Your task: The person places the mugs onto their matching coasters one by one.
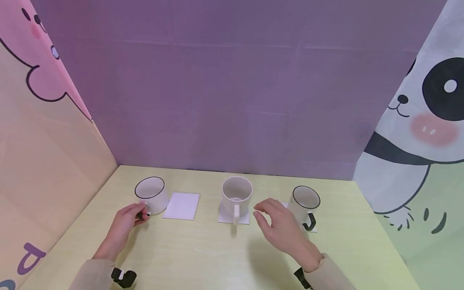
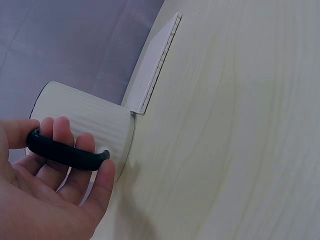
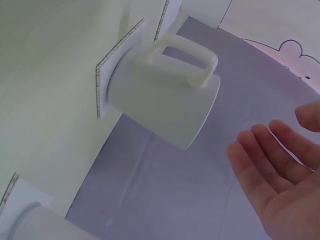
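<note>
At the left, my left hand curls its fingers round the black handle of a white mug with a dark rim. That mug stands upright just left of a bare square white coaster, its base right at the coaster's near corner in the left wrist view. A plain white mug sits on the middle coaster, handle toward me. My right hand, its fingers relaxed and holding nothing, hovers between this mug and a third mug, which has a dark rim and black handle.
The third mug stands on another white coaster, mostly hidden by the mug and my right hand. All rest on a pale wooden table. A purple backdrop closes off its back edge, with cartoon-printed sheets on both sides.
</note>
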Tool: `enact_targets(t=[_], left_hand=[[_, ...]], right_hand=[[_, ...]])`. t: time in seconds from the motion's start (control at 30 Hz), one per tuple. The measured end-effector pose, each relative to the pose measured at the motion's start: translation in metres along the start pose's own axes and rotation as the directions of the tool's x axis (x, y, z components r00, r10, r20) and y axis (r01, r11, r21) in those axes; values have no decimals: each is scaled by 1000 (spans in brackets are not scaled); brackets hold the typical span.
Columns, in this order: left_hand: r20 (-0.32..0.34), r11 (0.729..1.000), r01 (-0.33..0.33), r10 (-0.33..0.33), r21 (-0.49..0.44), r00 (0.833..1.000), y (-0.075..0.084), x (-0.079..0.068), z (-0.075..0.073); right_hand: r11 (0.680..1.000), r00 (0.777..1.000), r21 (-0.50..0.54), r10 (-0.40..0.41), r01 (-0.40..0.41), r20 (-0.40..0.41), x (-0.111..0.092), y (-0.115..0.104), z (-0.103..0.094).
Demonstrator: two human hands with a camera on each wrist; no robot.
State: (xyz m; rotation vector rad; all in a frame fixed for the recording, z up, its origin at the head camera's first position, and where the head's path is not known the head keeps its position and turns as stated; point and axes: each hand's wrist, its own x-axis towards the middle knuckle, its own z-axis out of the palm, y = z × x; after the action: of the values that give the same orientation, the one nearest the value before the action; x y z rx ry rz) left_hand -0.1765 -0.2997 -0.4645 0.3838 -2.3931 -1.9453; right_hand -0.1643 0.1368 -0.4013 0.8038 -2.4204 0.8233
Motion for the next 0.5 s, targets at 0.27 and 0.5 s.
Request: enact_targets(t=[0.27, 0.5], left_hand=[[-1, 1000, 5, -5, 13, 1000, 0, 0, 0], [-8, 1000, 11, -11, 22, 1000, 0, 0, 0]], right_hand=[[997, 998, 42, -57, 59, -31, 11, -9, 8], [994, 995, 55, -91, 94, -40, 18, -19, 13]])
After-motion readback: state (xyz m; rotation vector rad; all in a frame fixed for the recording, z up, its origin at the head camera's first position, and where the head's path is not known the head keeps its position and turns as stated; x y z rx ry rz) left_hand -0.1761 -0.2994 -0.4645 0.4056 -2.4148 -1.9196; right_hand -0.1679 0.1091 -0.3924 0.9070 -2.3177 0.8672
